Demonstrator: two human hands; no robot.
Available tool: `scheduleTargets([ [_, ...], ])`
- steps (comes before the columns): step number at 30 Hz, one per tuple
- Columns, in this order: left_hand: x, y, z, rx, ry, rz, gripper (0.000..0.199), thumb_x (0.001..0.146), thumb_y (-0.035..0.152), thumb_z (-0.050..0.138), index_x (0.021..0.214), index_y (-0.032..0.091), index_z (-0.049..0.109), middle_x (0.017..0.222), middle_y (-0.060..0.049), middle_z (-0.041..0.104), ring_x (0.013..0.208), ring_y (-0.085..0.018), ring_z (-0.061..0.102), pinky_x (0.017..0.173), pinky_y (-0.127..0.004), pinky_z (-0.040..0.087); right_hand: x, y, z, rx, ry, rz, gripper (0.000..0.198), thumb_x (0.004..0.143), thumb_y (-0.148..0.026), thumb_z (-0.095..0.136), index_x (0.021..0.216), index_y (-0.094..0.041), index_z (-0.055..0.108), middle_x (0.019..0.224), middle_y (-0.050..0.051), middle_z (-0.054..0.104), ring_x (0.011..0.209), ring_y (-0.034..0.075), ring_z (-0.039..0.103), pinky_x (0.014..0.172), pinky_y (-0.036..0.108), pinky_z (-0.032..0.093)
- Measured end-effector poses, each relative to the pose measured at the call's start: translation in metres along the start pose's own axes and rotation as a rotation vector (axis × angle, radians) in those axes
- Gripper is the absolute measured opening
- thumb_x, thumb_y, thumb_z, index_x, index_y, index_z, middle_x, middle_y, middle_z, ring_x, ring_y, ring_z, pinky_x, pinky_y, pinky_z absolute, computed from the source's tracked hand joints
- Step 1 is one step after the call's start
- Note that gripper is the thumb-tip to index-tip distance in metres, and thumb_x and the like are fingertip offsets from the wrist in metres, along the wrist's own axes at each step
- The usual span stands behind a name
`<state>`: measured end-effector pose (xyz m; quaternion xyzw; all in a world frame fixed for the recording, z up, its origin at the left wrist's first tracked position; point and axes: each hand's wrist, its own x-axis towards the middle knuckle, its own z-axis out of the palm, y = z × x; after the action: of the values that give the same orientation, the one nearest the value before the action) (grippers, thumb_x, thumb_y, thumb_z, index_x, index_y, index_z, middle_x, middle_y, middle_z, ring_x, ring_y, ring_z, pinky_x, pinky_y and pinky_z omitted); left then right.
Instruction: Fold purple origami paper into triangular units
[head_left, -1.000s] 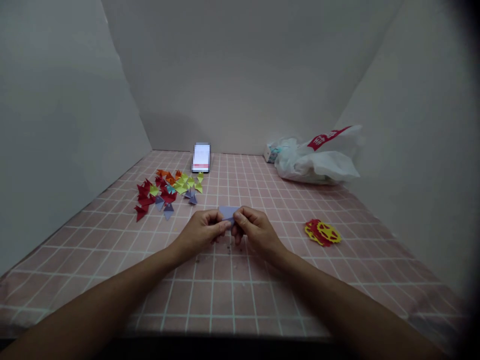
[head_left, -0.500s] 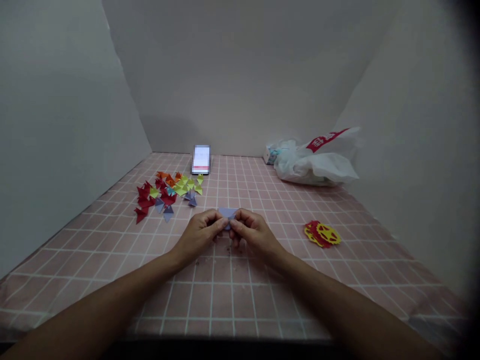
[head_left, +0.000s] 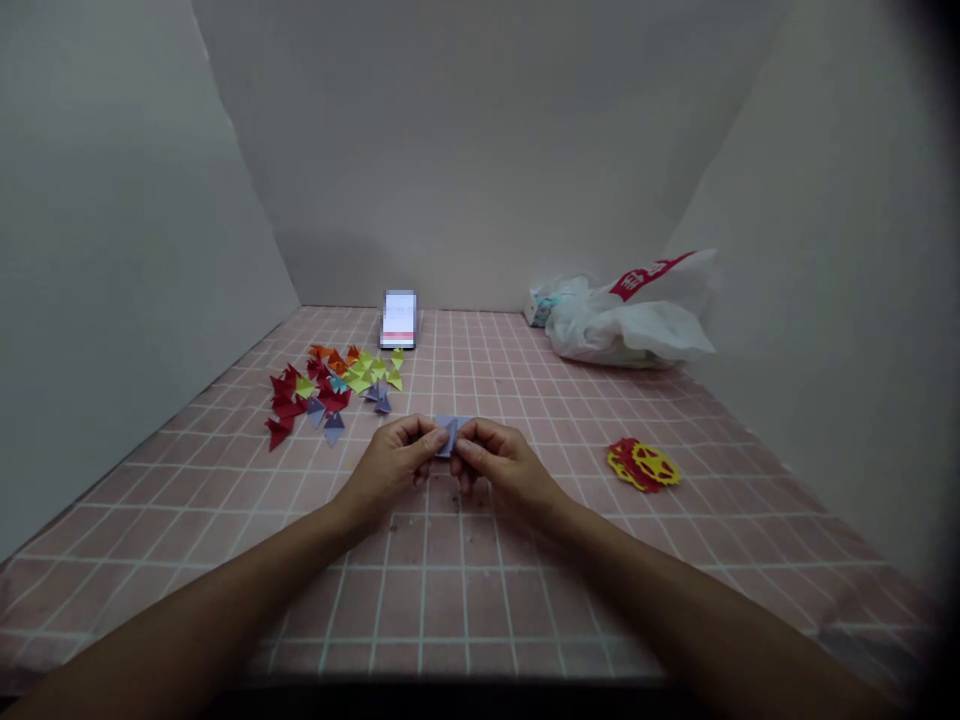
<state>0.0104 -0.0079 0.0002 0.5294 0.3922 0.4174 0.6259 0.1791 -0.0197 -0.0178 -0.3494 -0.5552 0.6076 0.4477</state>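
Note:
A small piece of purple origami paper [head_left: 448,437], partly folded, is held up between my two hands above the table. My left hand [head_left: 403,455] pinches its left side between thumb and fingers. On the right side, my right hand [head_left: 491,455] grips the paper the same way, its thumb near the fold. The fingertips cover the paper's lower edges. Beyond my left hand lies a cluster of small folded paper pieces in red [head_left: 285,405], orange [head_left: 339,362], yellow [head_left: 360,376] and purple [head_left: 334,428].
A phone [head_left: 399,320] stands upright at the back. At the back right, a white plastic bag [head_left: 630,330] lies beside a small box [head_left: 537,308]. Red and yellow star-patterned discs [head_left: 655,465] lie stacked on the right. A pink checked cloth [head_left: 442,600] covers the table; walls enclose it.
The purple paper has another crease and a diagonal flap showing now. My hands have shifted slightly, staying closed on it. The view has moved a little.

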Motion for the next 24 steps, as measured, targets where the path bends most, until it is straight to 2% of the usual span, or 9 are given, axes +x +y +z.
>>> scheduleTargets([
  [6, 0.0016, -0.0014, -0.0034, 0.060, -0.023, 0.013, 0.030, 0.077, 0.043, 0.072, 0.075, 0.014, 0.061, 0.058, 0.003, 0.058, 0.046, -0.006, 0.042, 0.045, -0.019, 0.032, -0.0009, -0.0017, -0.0003, -0.031, 0.001, -0.006, 0.025, 0.088, -0.040, 0.064, 0.077, -0.019, 0.055, 0.067, -0.003, 0.058, 0.048, 0.007, 0.055, 0.046, 0.021, 0.045],
  [15, 0.0006, -0.0032, -0.0009, 0.021, -0.031, 0.005, 0.031, 0.079, 0.045, 0.071, 0.077, 0.015, 0.059, 0.061, 0.002, 0.061, 0.044, -0.005, 0.043, 0.044, -0.019, 0.032, 0.0027, 0.0022, -0.0029, 0.026, -0.021, -0.003, 0.029, 0.085, -0.044, 0.066, 0.076, -0.018, 0.057, 0.068, -0.003, 0.060, 0.049, 0.007, 0.057, 0.047, 0.021, 0.047],
  [24, 0.0002, -0.0050, -0.0026, 0.057, -0.009, 0.003, 0.032, 0.077, 0.045, 0.071, 0.077, 0.016, 0.058, 0.055, 0.005, 0.053, 0.042, -0.005, 0.040, 0.043, -0.018, 0.030, 0.0023, 0.0003, -0.0040, -0.039, -0.007, 0.002, 0.027, 0.084, -0.042, 0.066, 0.075, -0.018, 0.059, 0.066, -0.003, 0.059, 0.047, 0.007, 0.055, 0.043, 0.020, 0.046],
])
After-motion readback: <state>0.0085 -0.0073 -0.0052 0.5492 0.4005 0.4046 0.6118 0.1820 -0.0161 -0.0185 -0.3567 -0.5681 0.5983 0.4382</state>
